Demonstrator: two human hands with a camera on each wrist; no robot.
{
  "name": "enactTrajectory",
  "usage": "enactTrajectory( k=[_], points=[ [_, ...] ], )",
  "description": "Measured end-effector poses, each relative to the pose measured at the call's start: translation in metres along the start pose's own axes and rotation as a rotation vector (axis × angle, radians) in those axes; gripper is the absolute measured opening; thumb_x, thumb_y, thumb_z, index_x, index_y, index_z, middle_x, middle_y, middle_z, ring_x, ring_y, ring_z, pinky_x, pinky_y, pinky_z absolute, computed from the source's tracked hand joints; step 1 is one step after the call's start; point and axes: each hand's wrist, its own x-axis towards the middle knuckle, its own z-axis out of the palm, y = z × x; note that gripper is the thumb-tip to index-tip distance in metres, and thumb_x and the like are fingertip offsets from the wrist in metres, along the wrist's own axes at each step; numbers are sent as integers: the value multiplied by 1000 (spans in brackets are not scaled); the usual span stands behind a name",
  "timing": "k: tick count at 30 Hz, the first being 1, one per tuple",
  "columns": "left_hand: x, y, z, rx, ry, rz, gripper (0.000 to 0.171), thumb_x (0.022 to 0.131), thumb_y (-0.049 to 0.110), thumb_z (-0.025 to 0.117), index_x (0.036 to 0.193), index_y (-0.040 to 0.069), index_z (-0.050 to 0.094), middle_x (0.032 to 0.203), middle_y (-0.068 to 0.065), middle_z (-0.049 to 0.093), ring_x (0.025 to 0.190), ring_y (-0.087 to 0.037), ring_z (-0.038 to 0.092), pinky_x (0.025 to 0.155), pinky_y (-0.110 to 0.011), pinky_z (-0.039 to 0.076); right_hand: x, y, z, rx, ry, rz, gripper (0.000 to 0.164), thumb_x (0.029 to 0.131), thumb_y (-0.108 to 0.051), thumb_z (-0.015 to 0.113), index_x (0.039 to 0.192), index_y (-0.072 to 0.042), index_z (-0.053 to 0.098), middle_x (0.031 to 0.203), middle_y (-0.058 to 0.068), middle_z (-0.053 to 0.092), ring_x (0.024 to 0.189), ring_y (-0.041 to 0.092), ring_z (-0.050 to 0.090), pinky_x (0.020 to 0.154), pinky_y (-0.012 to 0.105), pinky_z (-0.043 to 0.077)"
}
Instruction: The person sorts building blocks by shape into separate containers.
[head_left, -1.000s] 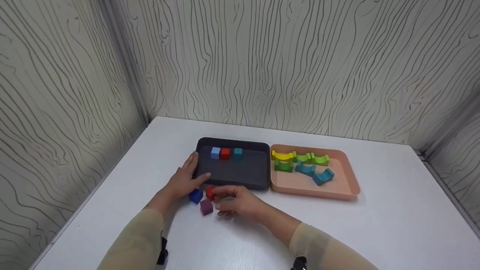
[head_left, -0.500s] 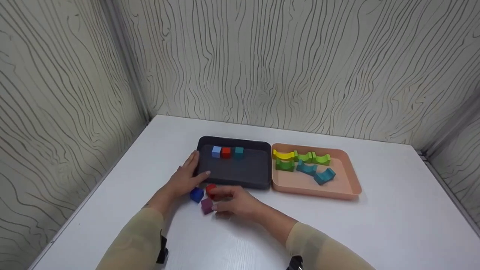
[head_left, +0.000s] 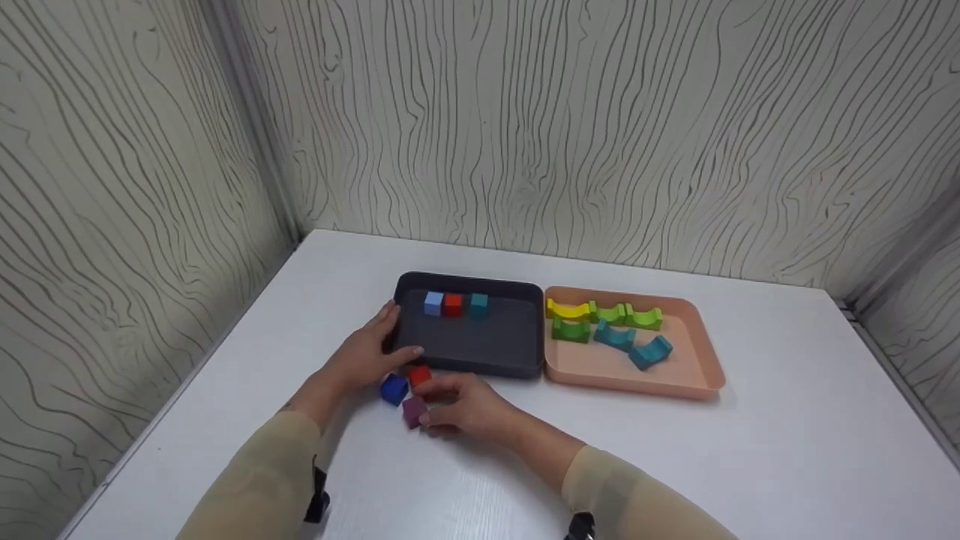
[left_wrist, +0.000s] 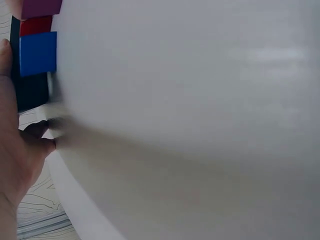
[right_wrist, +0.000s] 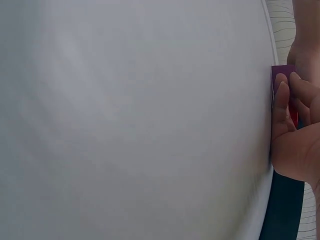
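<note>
In the head view, my left hand [head_left: 365, 352] rests at the left end of the dark tray [head_left: 480, 367], fingers along its side and thumb at the front rim. My right hand [head_left: 476, 409] is low over the table in front of that tray, its fingers bent and spread apart. Its thumb tip is right at a purple cube [head_left: 413, 412], and the index fingertip meets a red cube [head_left: 420, 376]. A blue cube [head_left: 394, 389] sits just left of these two. The right wrist view shows the right fingertips overlapping the purple cube [right_wrist: 283, 71].
Inside the dark tray stand a light blue cube [head_left: 433, 304], a second red cube [head_left: 453, 305] and a teal cube [head_left: 478, 304]. A peach tray [head_left: 697, 367] adjoins it on the right, with several curved blocks [head_left: 615, 336] in yellow, green and teal. Patterned panels [head_left: 562, 135] enclose the white table.
My right hand has shifted slightly left, bringing its thumb to the purple cube. The red cube has moved a little toward the tray. My left hand stays at the dark tray.
</note>
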Motion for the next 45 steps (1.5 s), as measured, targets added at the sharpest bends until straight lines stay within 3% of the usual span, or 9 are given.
enactTrajectory(
  k=[9, 21, 31, 41, 45],
  points=[
    [-6, -1, -1, 216, 15, 59, 99, 100, 76, 49, 169, 10, 23, 178, -9, 13, 153, -40, 37, 122, -54, 36, 0, 2, -1, 57, 4, 23, 37, 97, -4, 76, 133, -12, 73, 123, 7, 70, 87, 20, 74, 82, 33, 64],
    [-11, -15, 0, 342, 58, 118, 86, 105, 71, 42, 169, 16, 28, 176, -7, 19, 159, -38, 24, 123, -57, 32, -2, 6, -1, 56, -17, -5, 36, 98, -4, 75, 134, -11, 73, 125, 6, 69, 90, 22, 75, 84, 34, 64],
    [-6, -12, 3, 381, 38, 115, 87, 103, 77, 33, 170, 22, 25, 177, -6, 19, 157, -41, 30, 123, -59, 32, -4, 6, -6, 31, -14, -2, 38, 99, -6, 75, 135, -13, 72, 128, 5, 67, 101, 23, 71, 87, 34, 63],
    [-7, -3, 0, 380, 21, 105, 82, 107, 69, 39, 169, 17, 28, 176, -9, 19, 159, -42, 23, 126, -61, 23, -6, 5, -5, 49, -11, -20, 39, 98, -4, 75, 136, -6, 71, 128, 6, 70, 104, 20, 70, 88, 33, 63],
    [-7, -3, 0, 392, 22, 111, 84, 106, 71, 37, 170, 16, 27, 176, -9, 19, 159, -42, 22, 126, -61, 22, -8, 4, -7, 48, -24, -12, 38, 99, -7, 75, 137, -10, 71, 128, 6, 71, 103, 22, 71, 86, 33, 63]
  ],
)
